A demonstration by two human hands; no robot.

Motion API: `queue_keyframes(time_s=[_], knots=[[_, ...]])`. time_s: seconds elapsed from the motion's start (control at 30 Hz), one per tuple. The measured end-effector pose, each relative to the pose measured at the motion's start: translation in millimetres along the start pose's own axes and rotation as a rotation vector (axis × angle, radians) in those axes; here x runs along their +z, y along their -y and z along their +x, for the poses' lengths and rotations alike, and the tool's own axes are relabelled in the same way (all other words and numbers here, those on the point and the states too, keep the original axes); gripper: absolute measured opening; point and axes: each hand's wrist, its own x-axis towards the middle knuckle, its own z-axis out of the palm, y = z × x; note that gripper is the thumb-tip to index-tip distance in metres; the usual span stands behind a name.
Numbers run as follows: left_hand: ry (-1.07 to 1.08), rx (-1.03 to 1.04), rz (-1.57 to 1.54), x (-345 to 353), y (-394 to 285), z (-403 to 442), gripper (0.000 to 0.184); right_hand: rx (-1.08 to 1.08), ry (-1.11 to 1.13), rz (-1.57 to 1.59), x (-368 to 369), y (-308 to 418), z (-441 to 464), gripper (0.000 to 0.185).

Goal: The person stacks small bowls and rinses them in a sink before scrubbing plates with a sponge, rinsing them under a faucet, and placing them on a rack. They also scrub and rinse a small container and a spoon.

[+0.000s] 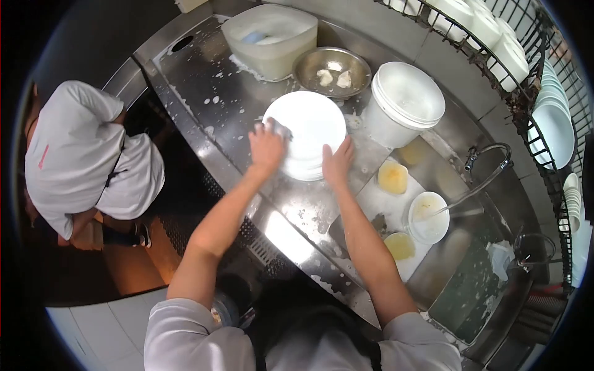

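Observation:
A stack of round white plates [312, 127] sits on the wet steel counter. On the upper left of the stack is my left hand [267, 145], its fingers bent over something greyish that is too small to make out. My right hand [338, 159] rests against the lower right rim of the plates, thumb and fingers apart. Just behind the stack stands a steel bowl [303, 73] with two pale lumps in it. To its left is a translucent tub [272, 59] of cloudy water, and to the right a white bucket [396, 117].
A sink [455, 226] at the right holds a white tub [438, 227] under a running tap [489, 149] and yellowish pieces. A wire rack [535, 111] with dishes hangs above. Another person [86, 148] bends down at the left. Deeper water fills a basin [473, 278].

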Motion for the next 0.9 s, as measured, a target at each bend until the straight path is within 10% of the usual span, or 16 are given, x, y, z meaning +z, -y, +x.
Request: queue_keyframes(time_s=[0.1, 0.2, 0.27, 0.37, 0.43, 0.63, 0.77, 0.9], knots=[[-0.182, -0.032, -0.114, 26, 5, 71, 0.031, 0.002, 0.053, 0.037, -4, -2, -6, 0.073], [0.126, 0.032, -0.163, 70, -57, 116, 0.028, 0.009, 0.132, 0.136, -8, -14, -9, 0.064], [-0.236, 0.369, -0.258, 68, -83, 66, 0.026, 0.023, 0.217, 0.269, -34, -40, -2, 0.057], [-0.045, 0.354, -0.680, 33, -38, 20, 0.034, 0.159, -0.173, 0.612, -94, -112, -18, 0.038], [-0.244, 0.203, -0.336, 57, -10, 57, 0.024, 0.422, -0.389, 0.919, -135, -187, -47, 0.029], [-0.047, 0.335, -0.244, 54, -85, 67, 0.042, 1.059, -0.933, 0.337, -206, -384, -112, 0.017], [0.050, 0.450, -0.654, 38, -18, 12, 0.039, 1.032, -0.675, -0.046, -217, -503, -123, 0.032], [-0.156, 0.160, -0.232, 35, -10, 86, 0.032, 0.989, -0.729, -0.233, -221, -477, -137, 0.044]])
